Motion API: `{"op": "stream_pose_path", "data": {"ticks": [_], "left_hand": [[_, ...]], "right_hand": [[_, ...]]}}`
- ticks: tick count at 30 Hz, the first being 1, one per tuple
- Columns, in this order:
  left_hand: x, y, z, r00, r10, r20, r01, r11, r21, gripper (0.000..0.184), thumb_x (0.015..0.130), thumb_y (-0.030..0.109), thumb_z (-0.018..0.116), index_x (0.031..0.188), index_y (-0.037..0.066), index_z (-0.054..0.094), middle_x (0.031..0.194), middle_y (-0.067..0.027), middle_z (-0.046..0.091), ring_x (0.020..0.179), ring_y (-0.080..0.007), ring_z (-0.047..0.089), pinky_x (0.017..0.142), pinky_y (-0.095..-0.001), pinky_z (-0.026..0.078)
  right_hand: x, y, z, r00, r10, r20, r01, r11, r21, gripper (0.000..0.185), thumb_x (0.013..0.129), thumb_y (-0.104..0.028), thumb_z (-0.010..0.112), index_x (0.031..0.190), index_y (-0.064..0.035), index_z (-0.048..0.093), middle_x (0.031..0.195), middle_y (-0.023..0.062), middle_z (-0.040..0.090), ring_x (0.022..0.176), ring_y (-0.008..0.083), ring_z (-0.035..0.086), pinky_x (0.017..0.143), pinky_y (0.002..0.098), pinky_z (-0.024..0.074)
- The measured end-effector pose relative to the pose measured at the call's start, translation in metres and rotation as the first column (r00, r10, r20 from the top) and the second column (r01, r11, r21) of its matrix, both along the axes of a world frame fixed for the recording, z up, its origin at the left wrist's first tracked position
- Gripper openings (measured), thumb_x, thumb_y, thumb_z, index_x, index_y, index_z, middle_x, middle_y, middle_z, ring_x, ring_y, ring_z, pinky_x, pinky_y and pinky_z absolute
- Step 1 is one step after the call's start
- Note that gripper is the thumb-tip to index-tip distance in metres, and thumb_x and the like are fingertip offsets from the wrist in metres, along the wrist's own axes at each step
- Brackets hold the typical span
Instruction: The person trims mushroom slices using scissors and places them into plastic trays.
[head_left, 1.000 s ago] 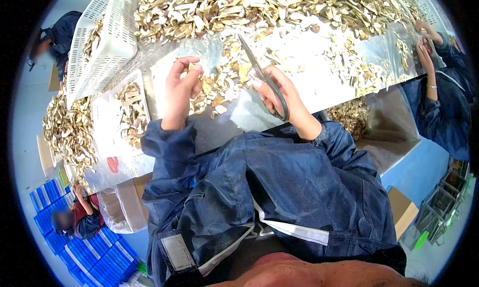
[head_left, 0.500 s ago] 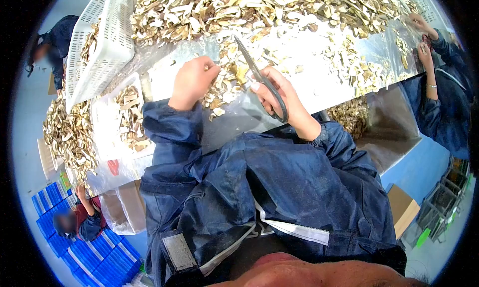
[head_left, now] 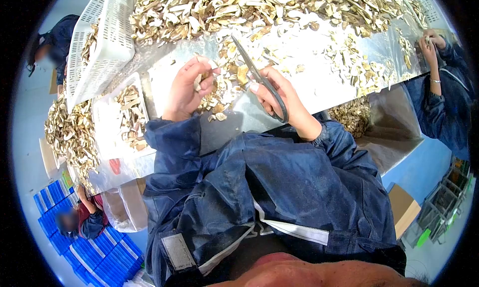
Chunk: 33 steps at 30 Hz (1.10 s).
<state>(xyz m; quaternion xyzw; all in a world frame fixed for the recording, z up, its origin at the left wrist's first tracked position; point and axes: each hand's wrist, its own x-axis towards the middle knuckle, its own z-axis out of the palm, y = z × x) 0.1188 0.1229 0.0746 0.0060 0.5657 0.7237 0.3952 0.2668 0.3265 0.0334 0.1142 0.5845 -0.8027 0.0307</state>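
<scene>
My right hand (head_left: 285, 95) is closed around the dark handles of a pair of scissors (head_left: 248, 58), whose blades point away from me and look closed. To its left, my left hand (head_left: 187, 85) is turned partly palm up, fingers curled on a pale dried mushroom slice (head_left: 198, 80). Part of that slice is hidden by the fingers. Between and beyond both hands lie loose dried mushroom slices (head_left: 229, 55) on the shiny metal table (head_left: 219, 132). Glare washes out the middle of the tabletop.
A large heap of dried mushroom slices (head_left: 259, 10) covers the far side. At left stand a white perforated basket (head_left: 112, 47) and a white tray (head_left: 107, 132) of slices. A lined box (head_left: 394, 122) sits below the right edge. Co-workers' hands (head_left: 431, 42) work at right.
My left hand has rolled from back up to partly palm up, bringing the slice in its fingers into view. My right hand and the scissors stay nearly still.
</scene>
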Motion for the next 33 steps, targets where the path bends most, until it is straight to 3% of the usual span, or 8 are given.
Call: {"op": "stream_pose_path", "data": {"ticks": [6, 11, 14, 18, 20, 24, 31, 33], "left_hand": [[0.016, -0.012, -0.012, 0.984, 0.102, 0.144, -0.148, 0.92, 0.363, 0.01, 0.093, 0.011, 0.053, 0.101, 0.005, 0.055, 0.106, -0.0164, 0.064, 0.061, -0.0121, 0.045, 0.05, -0.0251, 0.037], [0.023, 0.005, 0.014, 0.942, 0.303, 0.142, -0.333, 0.884, 0.328, 0.021, 0.101, 0.027, 0.058, 0.108, 0.006, 0.058, 0.101, -0.0076, 0.061, 0.064, -0.0096, 0.043, 0.048, -0.0208, 0.033], [-0.013, 0.011, 0.0, 0.974, 0.224, -0.044, -0.203, 0.939, 0.277, 0.019, 0.1, 0.026, 0.061, 0.104, 0.007, 0.058, 0.094, -0.0036, 0.06, 0.063, -0.0073, 0.042, 0.047, -0.0199, 0.031], [-0.06, 0.046, -0.011, 0.868, -0.023, -0.496, -0.196, 0.903, -0.383, 0.017, 0.095, 0.021, 0.068, 0.1, 0.005, 0.067, 0.072, 0.0016, 0.059, 0.055, -0.0058, 0.047, 0.05, -0.0209, 0.036], [-0.095, 0.05, -0.049, 0.465, -0.357, -0.81, -0.239, 0.831, -0.503, 0.022, 0.091, 0.022, 0.07, 0.102, 0.003, 0.073, 0.069, -0.0034, 0.065, 0.058, -0.0112, 0.055, 0.055, -0.0263, 0.044], [-0.088, 0.067, -0.037, 0.225, -0.686, -0.692, -0.37, 0.597, -0.712, 0.03, 0.085, 0.026, 0.071, 0.104, 0.003, 0.071, 0.086, -0.0179, 0.073, 0.084, -0.0313, 0.073, 0.075, -0.0387, 0.054], [-0.082, 0.062, -0.025, 0.346, -0.666, -0.662, -0.064, 0.687, -0.724, 0.021, 0.082, 0.018, 0.076, 0.074, 0.004, 0.062, 0.075, -0.0103, 0.065, 0.06, -0.0219, 0.058, 0.062, -0.0359, 0.049], [-0.086, 0.054, -0.029, 0.597, -0.513, -0.617, 0.046, 0.789, -0.612, 0.018, 0.083, 0.016, 0.075, 0.074, 0.007, 0.063, 0.075, -0.0035, 0.063, 0.056, -0.0169, 0.054, 0.057, -0.0318, 0.045]], "right_hand": [[0.002, 0.0, -0.005, 0.994, -0.019, -0.103, 0.014, 0.999, -0.052, 0.027, 0.096, -0.026, 0.071, 0.108, -0.0079, 0.055, 0.066, -0.003, 0.048, 0.05, 0.0045, 0.041, 0.045, 0.0229, 0.0298], [0.006, 0.004, -0.01, 0.987, -0.044, -0.154, 0.028, 0.994, -0.107, 0.024, 0.097, -0.025, 0.07, 0.106, -0.0083, 0.055, 0.067, -0.0027, 0.049, 0.048, 0.0042, 0.041, 0.042, 0.0223, 0.029], [0.006, 0.005, -0.008, 0.987, -0.068, -0.144, 0.04, 0.98, -0.194, 0.023, 0.098, -0.025, 0.068, 0.105, -0.0078, 0.055, 0.066, -0.0024, 0.049, 0.046, 0.0043, 0.041, 0.041, 0.0222, 0.0287], [0.004, 0.009, -0.009, 0.986, -0.099, -0.137, 0.06, 0.963, -0.262, 0.022, 0.098, -0.024, 0.067, 0.105, -0.0064, 0.056, 0.064, -0.0022, 0.049, 0.043, 0.0049, 0.041, 0.04, 0.0226, 0.0292], [0.005, 0.011, -0.005, 0.984, -0.105, -0.144, 0.06, 0.956, -0.286, 0.022, 0.098, -0.023, 0.066, 0.105, -0.0054, 0.056, 0.061, -0.0024, 0.049, 0.042, 0.0054, 0.041, 0.039, 0.023, 0.0296], [0.004, 0.013, -0.005, 0.982, -0.106, -0.154, 0.049, 0.942, -0.331, 0.02, 0.1, -0.022, 0.063, 0.108, -0.0049, 0.055, 0.06, -0.0028, 0.049, 0.041, 0.0052, 0.041, 0.04, 0.0225, 0.0299], [0.0, 0.018, -0.002, 0.995, -0.094, -0.032, 0.069, 0.889, -0.452, 0.021, 0.102, -0.02, 0.06, 0.114, -0.005, 0.053, 0.062, -0.0034, 0.046, 0.044, 0.0047, 0.04, 0.041, 0.0217, 0.0306], [-0.001, 0.019, -0.003, 0.995, -0.092, -0.043, 0.06, 0.876, -0.479, 0.022, 0.102, -0.021, 0.059, 0.115, -0.005, 0.053, 0.064, -0.0021, 0.047, 0.045, 0.005, 0.041, 0.041, 0.0216, 0.0309]]}}
